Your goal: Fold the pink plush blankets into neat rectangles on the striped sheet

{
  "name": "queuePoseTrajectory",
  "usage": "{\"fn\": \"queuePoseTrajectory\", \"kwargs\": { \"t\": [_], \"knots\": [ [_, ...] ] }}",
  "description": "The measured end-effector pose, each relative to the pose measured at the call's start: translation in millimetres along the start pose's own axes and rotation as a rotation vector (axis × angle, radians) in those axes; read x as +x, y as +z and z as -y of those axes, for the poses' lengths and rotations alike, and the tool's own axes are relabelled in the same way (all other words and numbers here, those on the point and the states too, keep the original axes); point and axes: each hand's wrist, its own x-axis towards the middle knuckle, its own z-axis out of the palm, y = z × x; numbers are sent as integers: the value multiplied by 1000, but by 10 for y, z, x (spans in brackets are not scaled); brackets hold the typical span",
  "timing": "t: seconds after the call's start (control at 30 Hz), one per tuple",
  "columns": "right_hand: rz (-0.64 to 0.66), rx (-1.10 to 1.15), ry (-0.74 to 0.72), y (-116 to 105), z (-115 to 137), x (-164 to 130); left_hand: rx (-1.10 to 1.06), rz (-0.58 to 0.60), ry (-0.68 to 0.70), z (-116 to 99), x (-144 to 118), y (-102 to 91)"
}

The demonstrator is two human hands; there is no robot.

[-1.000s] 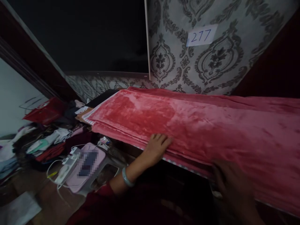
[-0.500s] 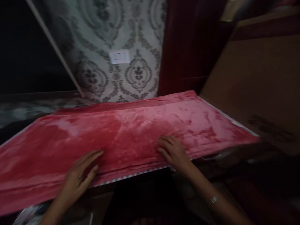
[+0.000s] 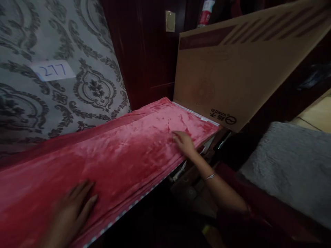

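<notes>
Both hands, left (image 3: 71,215) and right (image 3: 184,143), lie flat on the red blanket (image 3: 124,155) beside a cardboard box (image 3: 232,79).

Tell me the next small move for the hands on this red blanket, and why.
Probably sweep the right hand on toward the blanket's end by the cardboard box. Both palms lie flat on the folded pile, the left hand pins the near edge, and faint creases show ahead of the right fingers.

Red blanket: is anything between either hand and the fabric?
Nothing visible. The left hand lies flat on the red blanket near its front edge, and the right hand rests on it near the end by the cardboard box.
</notes>
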Motion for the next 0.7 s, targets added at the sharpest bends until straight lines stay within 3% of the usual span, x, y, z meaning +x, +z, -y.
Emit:
{"fn": "queuePoseTrajectory", "kwargs": {
  "t": [0.07,0.13,0.23,0.33,0.47,0.6,0.7],
  "knots": [
    [-117,-27,82,-235,-242,13,-167,16,98,-391,229,-62],
    [-133,-41,57,-404,-418,-59,-290,0,237,-926,482,-46],
    [-14,-13,-80,-506,-542,-255,-380,89,445,-1744,844,116],
    [102,4,-178,-487,-570,-409,-339,164,514,-2320,1160,363],
    [111,-63,-212,-418,-597,-431,-256,227,507,-2644,1476,679],
    [33,-79,-228,-376,-623,-428,-192,252,447,-2696,1576,877],
    [-37,-62,-256,-378,-616,-500,-225,233,514,-2653,1572,919]
  ]
}}
